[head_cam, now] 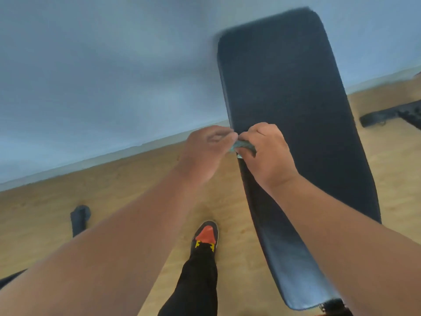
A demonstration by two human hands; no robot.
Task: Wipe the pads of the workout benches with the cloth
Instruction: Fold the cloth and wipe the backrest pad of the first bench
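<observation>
Item: small teal cloth (242,147), bunched. Left hand (205,153) and right hand (266,153) are both pinching it in closed grips, beside black bench pad (291,106).

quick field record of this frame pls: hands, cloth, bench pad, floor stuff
left hand: fingers pinched on the cloth's left end
right hand: grip closed on the cloth, over the pad's left edge
cloth: small, bunched, teal-grey, mostly hidden between both hands
bench pad: long, dark, running away from the camera toward the wall
cloth on pad: cannot tell
wall: pale blue, blurred
floor: light wood
shoe: black with orange toe, left of the pad
other: dark equipment parts at far right and lower left
</observation>
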